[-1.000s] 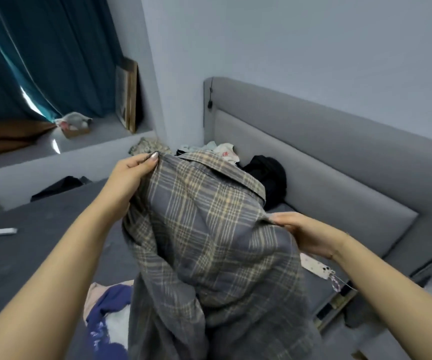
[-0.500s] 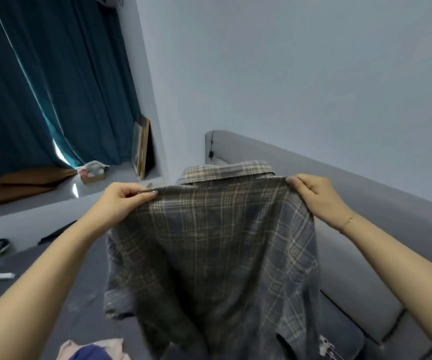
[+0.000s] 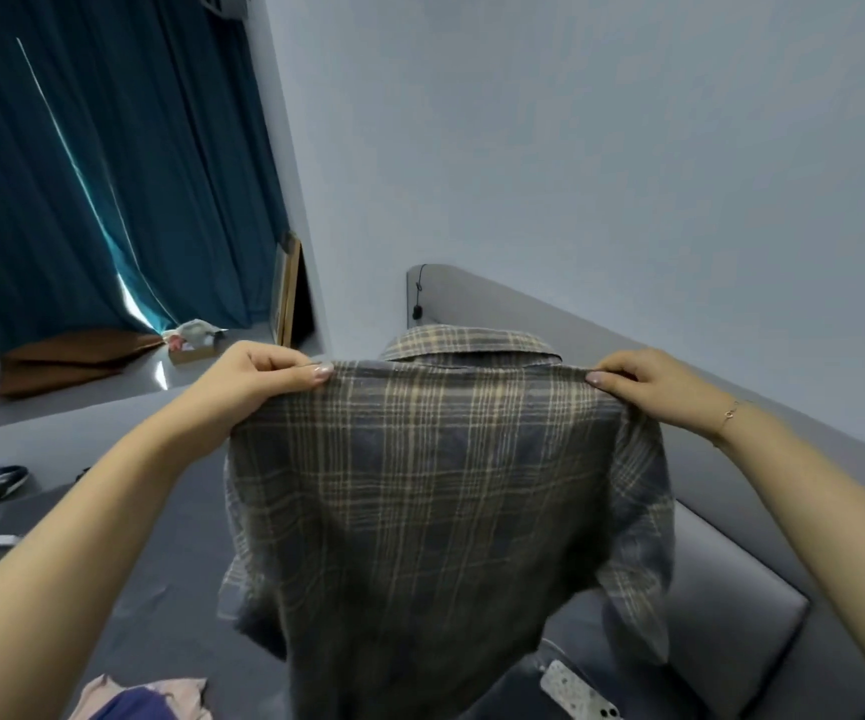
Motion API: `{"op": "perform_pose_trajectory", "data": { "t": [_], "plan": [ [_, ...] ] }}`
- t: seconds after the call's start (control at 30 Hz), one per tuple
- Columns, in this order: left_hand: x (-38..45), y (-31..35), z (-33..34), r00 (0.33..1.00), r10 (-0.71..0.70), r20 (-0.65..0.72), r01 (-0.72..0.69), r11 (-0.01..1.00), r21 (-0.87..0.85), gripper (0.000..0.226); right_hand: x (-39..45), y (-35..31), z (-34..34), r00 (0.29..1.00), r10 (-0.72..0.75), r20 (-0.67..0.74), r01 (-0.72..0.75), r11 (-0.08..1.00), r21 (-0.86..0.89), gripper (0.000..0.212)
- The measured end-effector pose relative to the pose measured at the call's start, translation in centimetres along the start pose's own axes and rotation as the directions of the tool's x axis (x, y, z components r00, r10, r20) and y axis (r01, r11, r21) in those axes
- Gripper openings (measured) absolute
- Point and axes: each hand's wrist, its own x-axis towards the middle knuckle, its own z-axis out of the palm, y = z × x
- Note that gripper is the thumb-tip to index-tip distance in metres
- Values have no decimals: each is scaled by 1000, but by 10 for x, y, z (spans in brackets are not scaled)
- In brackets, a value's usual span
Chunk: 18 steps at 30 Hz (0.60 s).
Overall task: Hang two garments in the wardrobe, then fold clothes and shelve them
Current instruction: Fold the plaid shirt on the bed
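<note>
Up in front of the head camera, a grey plaid shirt (image 3: 446,501) hangs spread out in the air above the bed (image 3: 170,563), its back toward the viewer and its collar (image 3: 467,345) standing at the top. The left hand (image 3: 259,376) pinches the left shoulder seam, thumb on the near side of the cloth and fingers (image 3: 285,362) curled over the edge. The right hand (image 3: 648,381) pinches the right shoulder seam the same way, with a thin bracelet (image 3: 730,414) on its wrist. Both short sleeves droop down at the sides, and the hem runs out of the bottom of the picture. Behind the shirt a grey padded headboard (image 3: 731,615) runs along the pale wall (image 3: 576,148). A phone (image 3: 578,691) lies just beside the shirt's lower right edge, possibly on the bed, though its footing is hard to make out. At the bottom left lies a pink and blue garment (image 3: 144,701) on the bed cover. Further left, teal curtains (image 3: 108,174) hang over a window ledge that carries a small box (image 3: 194,343) with something crumpled in it, and a framed picture (image 3: 287,288) leans in the corner.
</note>
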Motion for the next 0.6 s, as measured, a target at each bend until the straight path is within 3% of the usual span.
{"op": "perform_pose_trajectory", "data": {
  "t": [0.13,0.3,0.37,0.47,0.6],
  "plan": [
    [10,16,33,996,-65,63,57,992,113,41,1,26,-13,996,85,-3,-84,972,-220,31],
    [17,18,83,989,-63,134,50,994,101,43,29,41,-15,906,272,-324,-382,856,-349,35],
    [19,12,97,989,-45,138,39,998,44,45,55,38,-12,873,304,-382,-455,791,-409,37],
    [20,-9,101,997,-40,61,40,999,-8,44,105,21,-3,882,351,-314,-464,762,-452,37],
    [6,-62,75,972,-194,-132,174,974,-148,48,189,-20,44,940,224,-258,-314,864,-394,37]
  ]
}}
